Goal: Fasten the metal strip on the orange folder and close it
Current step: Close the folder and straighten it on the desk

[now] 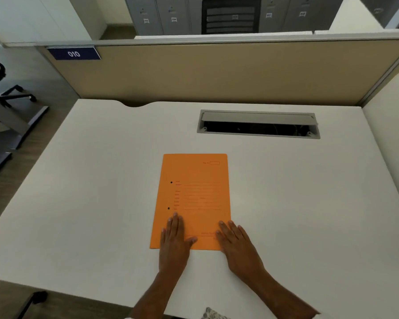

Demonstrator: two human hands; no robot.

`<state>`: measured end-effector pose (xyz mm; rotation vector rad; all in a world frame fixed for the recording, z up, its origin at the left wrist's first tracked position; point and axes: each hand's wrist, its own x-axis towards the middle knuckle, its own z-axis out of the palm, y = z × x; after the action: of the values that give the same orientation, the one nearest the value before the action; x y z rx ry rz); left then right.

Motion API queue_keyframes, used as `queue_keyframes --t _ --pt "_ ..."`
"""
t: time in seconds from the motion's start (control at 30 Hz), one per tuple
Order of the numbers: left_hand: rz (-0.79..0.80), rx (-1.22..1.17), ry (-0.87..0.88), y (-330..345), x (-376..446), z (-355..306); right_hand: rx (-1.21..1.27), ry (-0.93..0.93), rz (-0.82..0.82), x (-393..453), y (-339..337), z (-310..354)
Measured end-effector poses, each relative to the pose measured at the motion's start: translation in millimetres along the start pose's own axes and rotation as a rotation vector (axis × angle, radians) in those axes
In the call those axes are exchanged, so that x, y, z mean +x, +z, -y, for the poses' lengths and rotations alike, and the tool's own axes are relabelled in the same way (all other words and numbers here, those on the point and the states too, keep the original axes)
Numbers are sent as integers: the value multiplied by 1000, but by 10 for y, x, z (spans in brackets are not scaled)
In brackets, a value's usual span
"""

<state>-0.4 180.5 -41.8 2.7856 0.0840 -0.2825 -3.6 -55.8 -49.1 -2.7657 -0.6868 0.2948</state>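
The orange folder [194, 194] lies closed and flat on the white desk [78, 203], its printed cover facing up and two small dark holes near its left edge. My left hand [174, 242] rests flat on the folder's near left corner, fingers together and extended. My right hand [236, 245] lies flat over the near right corner, partly on the desk. Neither hand holds anything. The metal strip is hidden from view.
A grey cable slot [258, 124] with its lid raised is set into the desk behind the folder. A beige partition [217, 74] closes the far side. An office chair base [12, 93] stands on the floor at the left.
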Motion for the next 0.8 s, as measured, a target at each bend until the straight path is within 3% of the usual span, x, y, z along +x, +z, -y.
queue_keyframes --t 0.37,0.8 --pt "37 79 22 -661 1047 1154 -65 158 117 1511 -65 605" --pt "65 39 86 -1028 2387 1314 -52 320 147 2654 -311 408"
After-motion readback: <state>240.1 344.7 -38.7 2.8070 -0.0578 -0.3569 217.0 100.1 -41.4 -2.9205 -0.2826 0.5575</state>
